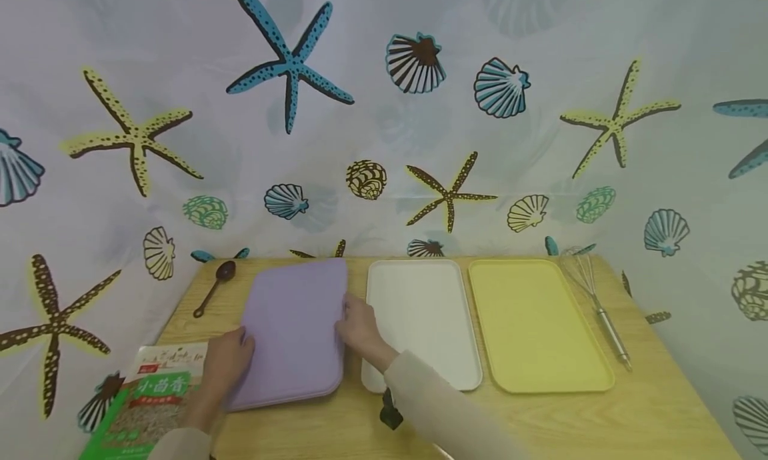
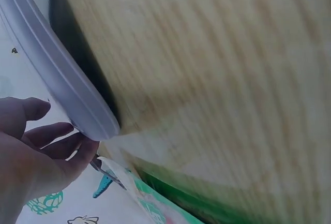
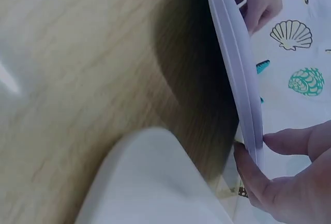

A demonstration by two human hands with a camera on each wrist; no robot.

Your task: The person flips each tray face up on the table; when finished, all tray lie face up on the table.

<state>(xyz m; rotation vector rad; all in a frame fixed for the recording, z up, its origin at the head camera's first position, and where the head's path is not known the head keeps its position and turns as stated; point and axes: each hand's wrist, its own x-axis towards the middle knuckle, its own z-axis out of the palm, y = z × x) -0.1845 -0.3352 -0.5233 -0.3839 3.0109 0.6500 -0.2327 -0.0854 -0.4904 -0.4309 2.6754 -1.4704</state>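
A purple tray (image 1: 294, 333) lies tilted at the left of the row, its right side raised off the table with a shadow under it. My right hand (image 1: 360, 327) pinches its right edge; in the right wrist view the thumb (image 3: 289, 142) is on one face and fingers are on the other. At the left edge is my left hand (image 1: 227, 360). In the left wrist view its fingertips (image 2: 70, 127) touch the tray's rim, while the thumb stands apart. The rim shows a double line; whether two trays are stacked I cannot tell.
A white tray (image 1: 420, 327) and a yellow tray (image 1: 540, 327) lie to the right on the wooden table (image 1: 654, 407). A whisk (image 1: 609, 327) is beyond them. At the left are a dark spoon (image 1: 216, 287) and a green seasoning packet (image 1: 150, 400), partly behind my left arm. A patterned curtain (image 1: 372, 133) surrounds the table.
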